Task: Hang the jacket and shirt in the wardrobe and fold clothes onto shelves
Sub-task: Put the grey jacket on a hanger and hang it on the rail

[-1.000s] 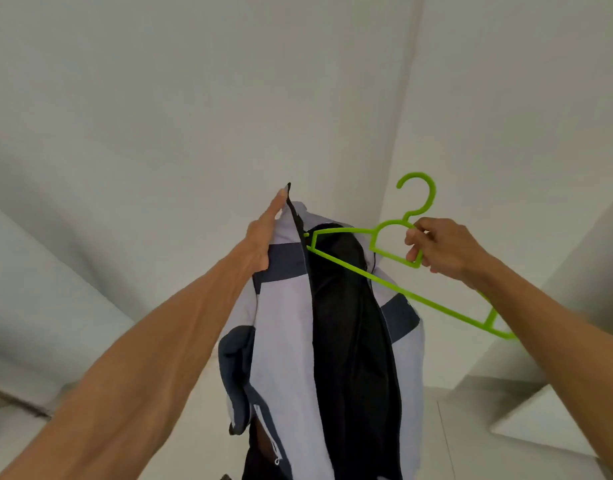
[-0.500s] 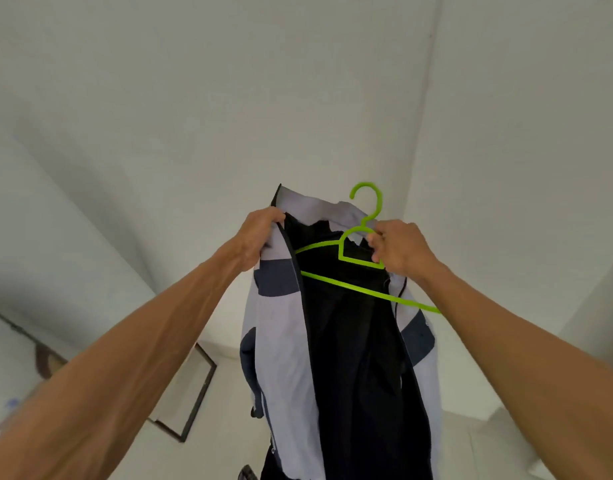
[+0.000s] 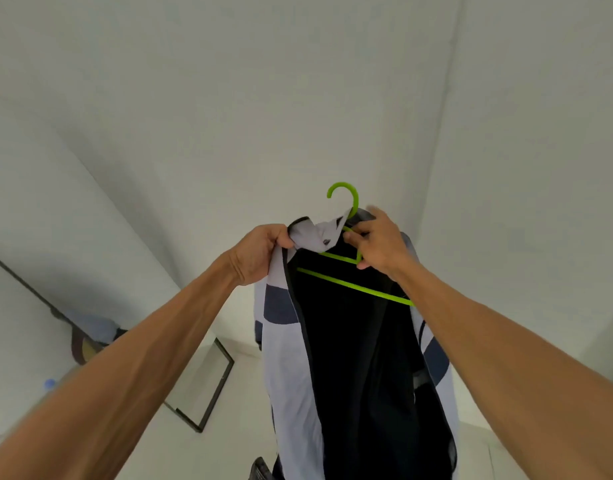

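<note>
Your left hand [image 3: 260,252] is clenched on the collar edge of the jacket [image 3: 291,341], and your right hand [image 3: 377,245] grips the neck of the green hanger [image 3: 353,284] inside it. You hold the jacket up in the air before white walls, its front open on the black lining, the hook above the collar. A dark-framed mirror [image 3: 208,393] leans low at your left.

No words to read anywhere, no letters or numbers on the jacket [image 3: 291,358], none on the green hanger [image 3: 353,285], no signs on the plain white walls [image 3: 194,116]
</note>
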